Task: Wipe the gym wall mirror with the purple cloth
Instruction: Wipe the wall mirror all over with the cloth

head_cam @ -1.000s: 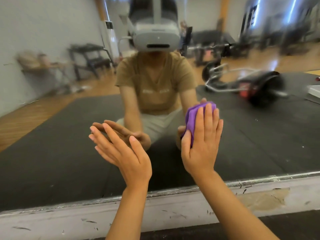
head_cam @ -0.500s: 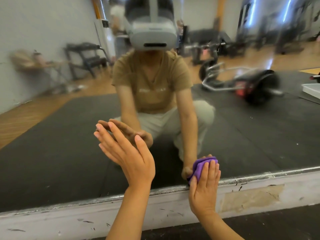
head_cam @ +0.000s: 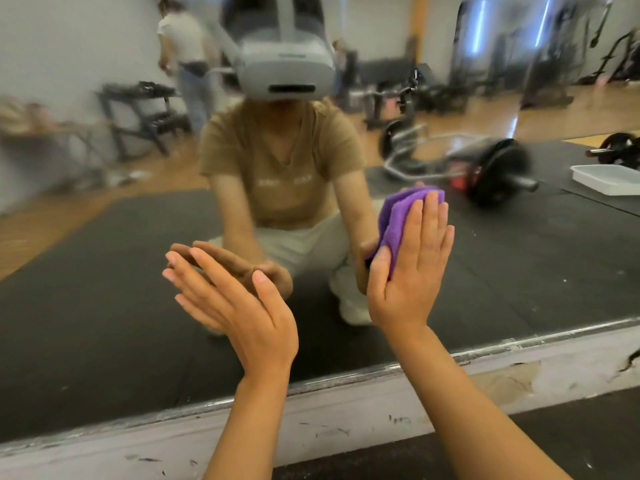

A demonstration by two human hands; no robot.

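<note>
Cloth (head_cam: 398, 220) flat on the mirror (head_cam: 104, 289), right hand (head_cam: 412, 271) pressing it with straight fingers (held together); left hand (head_cam: 239, 306) just left of the cloth, fingers straight, tips touching the glass.

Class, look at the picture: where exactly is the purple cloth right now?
In the head view, the purple cloth sits right of centre, pressed flat against the mirror under the right hand, above the mirror's bottom edge.

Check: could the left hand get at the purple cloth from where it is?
Probably yes: the left hand is open and beside the right hand, which presses the purple cloth to the mirror; nothing lies between.
</note>
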